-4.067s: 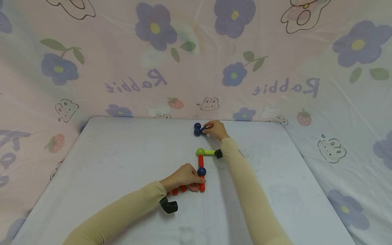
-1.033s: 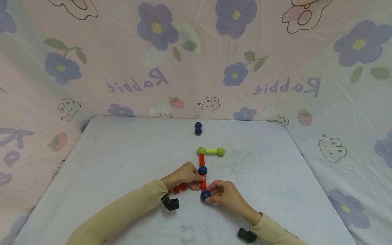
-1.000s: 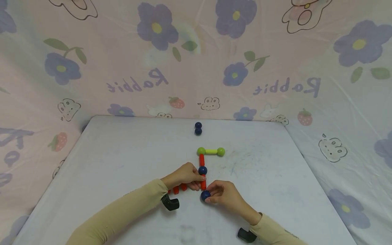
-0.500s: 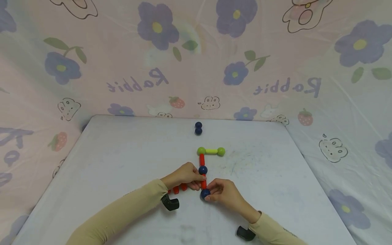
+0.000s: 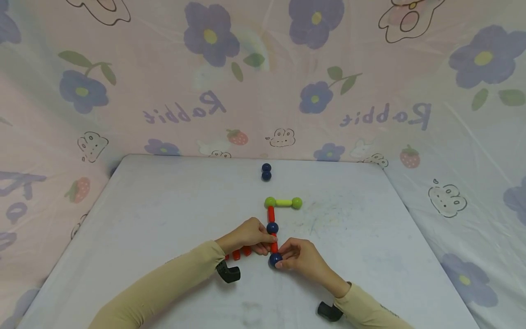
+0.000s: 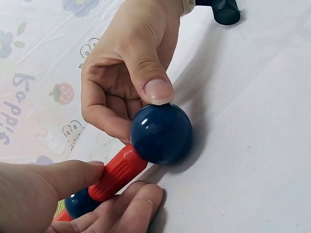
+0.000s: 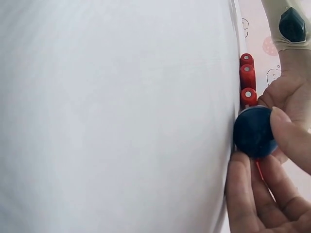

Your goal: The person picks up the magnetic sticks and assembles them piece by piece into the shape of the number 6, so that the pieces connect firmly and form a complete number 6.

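My left hand pinches the lower red magnetic rod between thumb and fingers. A dark blue ball touches the near end of that rod, and my right hand holds it with thumb and fingertips. In the left wrist view the ball sits against the rod's end. Further up the chain come another blue ball, an upper red rod and a green ball. A yellow-green rod runs right from there to a second green ball.
Two loose dark blue balls touch each other near the back edge of the white table. Several red rods lie beside my left hand, partly hidden by it. A patterned cloth hangs behind the table.
My right hand took one blue ball from the back group and brought it forward to the lower red rod; it then moved up against the rod's end. My left hand stayed nearly still.
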Available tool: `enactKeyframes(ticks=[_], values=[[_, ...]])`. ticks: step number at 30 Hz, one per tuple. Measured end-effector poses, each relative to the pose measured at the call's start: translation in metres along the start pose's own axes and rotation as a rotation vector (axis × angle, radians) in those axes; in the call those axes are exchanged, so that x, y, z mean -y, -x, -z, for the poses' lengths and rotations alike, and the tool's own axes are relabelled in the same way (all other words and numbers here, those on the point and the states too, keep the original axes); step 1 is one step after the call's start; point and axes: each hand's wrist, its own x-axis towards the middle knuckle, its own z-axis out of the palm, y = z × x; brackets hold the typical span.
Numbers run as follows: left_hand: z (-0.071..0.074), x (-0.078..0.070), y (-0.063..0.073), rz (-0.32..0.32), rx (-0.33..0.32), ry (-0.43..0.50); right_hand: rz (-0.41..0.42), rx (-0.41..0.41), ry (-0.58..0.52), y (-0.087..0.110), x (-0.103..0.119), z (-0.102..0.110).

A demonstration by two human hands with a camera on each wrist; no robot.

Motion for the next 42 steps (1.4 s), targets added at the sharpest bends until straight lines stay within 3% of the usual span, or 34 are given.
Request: enactKeyframes(ticks=[14, 19, 26, 34, 42], values=[[-0.001, 0.002, 0.0, -0.029, -0.003, -0.027, 0.007, 0.018, -0.048, 0.001, 0.001, 0.001], [0.002, 0.004, 0.005, -0.072, -0.003, -0.096, 0.011, 0.021, -0.038, 0.0, -0.001, 0.001], [0.002, 0.007, 0.019, -0.136, -0.071, -0.191, 0.001, 0.02, -0.027, -0.001, -0.003, 0.001], [-0.011, 0.013, 0.039, -0.228, -0.102, -0.141, 0.005, 0.047, -0.013, -0.002, -0.002, 0.003], [-0.031, 0.025, 0.051, -0.253, -0.137, -0.056, 0.053, 0.135, 0.036, -0.008, 0.005, 0.019]])
